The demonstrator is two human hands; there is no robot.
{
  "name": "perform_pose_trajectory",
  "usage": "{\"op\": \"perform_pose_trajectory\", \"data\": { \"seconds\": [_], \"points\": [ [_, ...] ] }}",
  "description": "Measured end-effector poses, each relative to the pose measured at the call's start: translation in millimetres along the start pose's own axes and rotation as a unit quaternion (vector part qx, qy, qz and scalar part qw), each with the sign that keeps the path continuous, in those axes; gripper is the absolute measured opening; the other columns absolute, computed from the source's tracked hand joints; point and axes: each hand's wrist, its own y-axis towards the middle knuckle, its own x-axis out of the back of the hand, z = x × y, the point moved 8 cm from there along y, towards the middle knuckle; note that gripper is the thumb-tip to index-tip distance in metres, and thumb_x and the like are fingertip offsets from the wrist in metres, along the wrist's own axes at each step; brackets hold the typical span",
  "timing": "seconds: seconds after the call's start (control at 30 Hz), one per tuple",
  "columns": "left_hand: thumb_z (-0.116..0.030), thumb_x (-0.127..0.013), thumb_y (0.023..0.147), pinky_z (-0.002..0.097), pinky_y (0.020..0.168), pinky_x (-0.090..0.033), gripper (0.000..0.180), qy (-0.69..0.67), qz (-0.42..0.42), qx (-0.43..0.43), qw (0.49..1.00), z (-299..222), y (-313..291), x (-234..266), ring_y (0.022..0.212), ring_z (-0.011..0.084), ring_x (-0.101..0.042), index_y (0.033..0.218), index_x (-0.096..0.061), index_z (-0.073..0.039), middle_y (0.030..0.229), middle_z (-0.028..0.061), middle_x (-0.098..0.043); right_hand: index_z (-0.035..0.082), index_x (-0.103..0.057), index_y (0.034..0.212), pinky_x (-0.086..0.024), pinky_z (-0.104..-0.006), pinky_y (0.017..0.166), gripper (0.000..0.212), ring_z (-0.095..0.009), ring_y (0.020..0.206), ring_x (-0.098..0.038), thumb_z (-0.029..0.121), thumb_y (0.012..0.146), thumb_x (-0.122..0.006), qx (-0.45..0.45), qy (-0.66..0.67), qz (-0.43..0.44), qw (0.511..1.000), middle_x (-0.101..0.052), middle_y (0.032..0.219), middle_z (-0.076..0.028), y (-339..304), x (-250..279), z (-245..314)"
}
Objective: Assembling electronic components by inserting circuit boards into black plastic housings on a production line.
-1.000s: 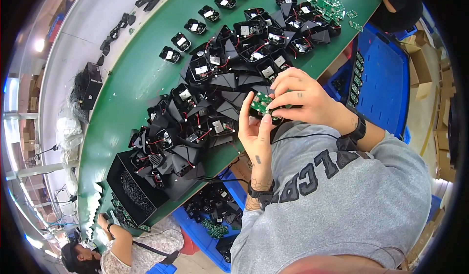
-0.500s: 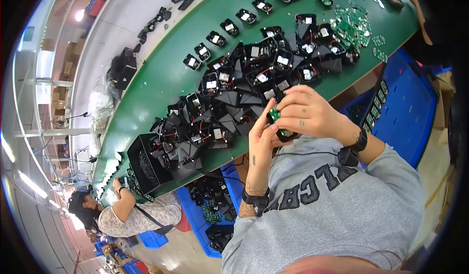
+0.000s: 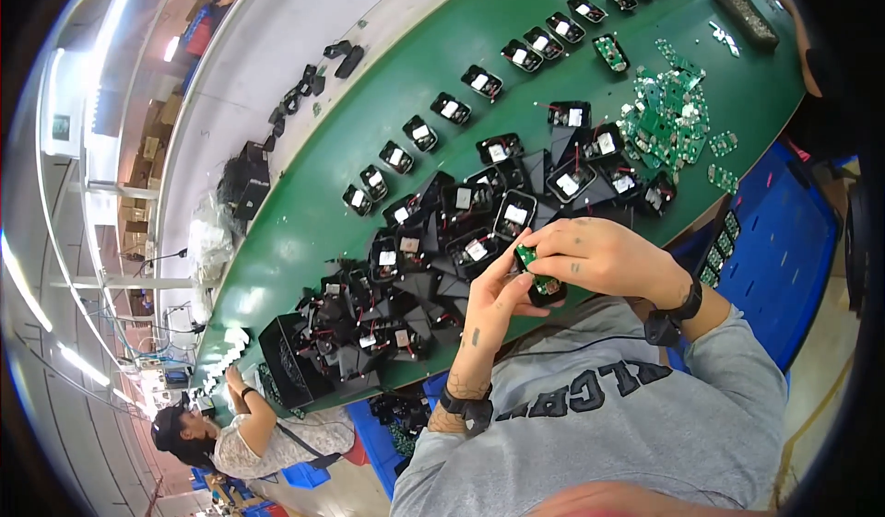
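Close to my body, at the table's near edge, both hands meet around a small black plastic housing [image 3: 551, 299] with a green circuit board [image 3: 546, 286] in its opening. My left hand [image 3: 496, 307] grips the housing from the left, thumb by the board. From the right, my right hand [image 3: 597, 257] reaches over it with bent fingers pressed at the board's upper end. Those fingers hide part of the board, so I cannot tell whether it lies fully inside. Just beyond my hands is a heap of similar black housings [image 3: 472, 199] with white labels and red wires.
A curved row of black housings [image 3: 451, 109] runs along the green table [image 3: 304, 213]. Loose circuit boards [image 3: 666, 121] are piled at the right. A black box [image 3: 284, 360] stands left, near a co-worker [image 3: 267, 434]. Blue bins [image 3: 784, 231] flank the table.
The view has shifted, so the table and heap sit lower in the picture. Both hands stay on the same housing and board, with the right fingers slightly flatter over it.
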Motion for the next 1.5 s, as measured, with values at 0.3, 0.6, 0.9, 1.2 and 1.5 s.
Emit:
{"op": "perform_pose_trajectory", "data": {
  "seconds": [0.3,0.6,0.9,1.2,1.5],
  "points": [
    [-0.013,-0.045,0.088,0.029,0.061,-0.06,0.057,-0.118,0.066,0.036,0.99,-18.4,35.4,13.5,0.077,0.0276,-0.07,0.141,-0.034,0.002,0.116,0.0165,-0.061,0.001,-0.059,0.098,-0.052,-0.0391,0.083,0.02,-0.029,0.1,-0.062,0.012,0.081,-0.057,0.053,-0.096,0.11,0.988,-0.062,0.106,-0.014,36.6,-11.0,-25.6],
    [-0.009,-0.044,0.082,0.0357,0.07,-0.062,0.065,-0.198,-0.005,-0.083,0.977,-23.4,17.0,40.3,0.098,0.025,-0.065,0.145,-0.027,0.0,0.128,0.0184,-0.052,0.003,-0.052,0.096,-0.049,-0.0464,0.095,0.013,-0.031,0.111,-0.061,0.005,0.084,-0.058,0.047,0.007,0.07,0.996,-0.063,0.107,-0.012,57.2,-38.0,-16.6],
    [0.007,-0.063,0.082,0.0334,0.081,-0.057,0.086,-0.206,0.014,-0.103,0.973,-11.5,1.2,47.2,0.107,0.0188,-0.056,0.151,-0.015,-0.012,0.124,0.01,-0.05,0.008,-0.058,0.09,-0.047,-0.0465,0.096,0.022,-0.027,0.105,-0.064,-0.005,0.074,-0.065,-0.048,0.045,0.015,0.998,-0.067,0.096,-0.005,52.0,-60.0,-19.5],
    [0.008,-0.059,0.083,0.0279,0.085,-0.05,0.086,-0.121,-0.003,-0.152,0.981,-3.8,3.6,57.1,0.103,0.0139,-0.057,0.153,-0.013,-0.013,0.121,0.0078,-0.052,0.005,-0.059,0.084,-0.047,-0.042,0.089,0.014,-0.026,0.095,-0.061,-0.005,0.075,-0.064,-0.177,0.225,-0.089,0.954,-0.067,0.08,-0.006,41.8,-66.3,-34.0],
    [0.009,-0.047,0.087,0.0294,0.072,-0.052,0.088,-0.172,0.058,-0.129,0.975,-6.1,3.9,41.0,0.08,0.0145,-0.056,0.153,0.005,-0.019,0.109,0.0135,-0.056,0.008,-0.058,0.092,-0.032,-0.0503,0.107,0.013,-0.029,0.116,-0.049,0.002,0.082,-0.065,-0.16,0.326,-0.156,0.919,-0.067,0.084,-0.008,23.9,-66.6,-41.5]
  ]
}}
